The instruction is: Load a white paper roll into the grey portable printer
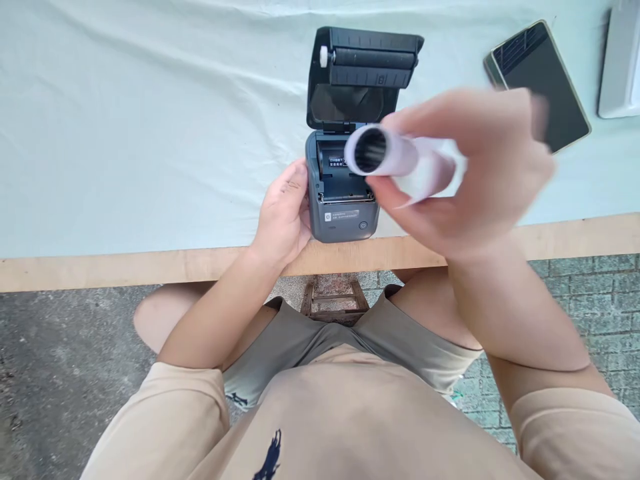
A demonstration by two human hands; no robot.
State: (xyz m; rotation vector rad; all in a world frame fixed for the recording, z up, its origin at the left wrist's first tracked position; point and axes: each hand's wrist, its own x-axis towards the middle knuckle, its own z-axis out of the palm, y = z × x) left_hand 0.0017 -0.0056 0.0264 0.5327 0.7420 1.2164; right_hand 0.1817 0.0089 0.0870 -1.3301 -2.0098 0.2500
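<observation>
A small dark grey label printer (345,223) sits near the table's front edge with its lid (370,67) swung up and back, baring the black paper bay. Against the printer's left side rests my left hand (284,217), thumb on the near rim and the other fingers partly hidden behind the body. My right hand (483,163), blurred by motion, grips a roll of white label paper (403,155) between thumb and fingers. The roll is held above the printer's right side, its dark hollow core turned toward the bay. A loose strip of the paper curls toward my palm.
Beyond my right hand lies a dark-screened phone (560,87). A white and grey object (620,67) is cut off at the right edge. Pale cloth (150,133) covers the table, whose wooden front edge (100,270) runs above my lap.
</observation>
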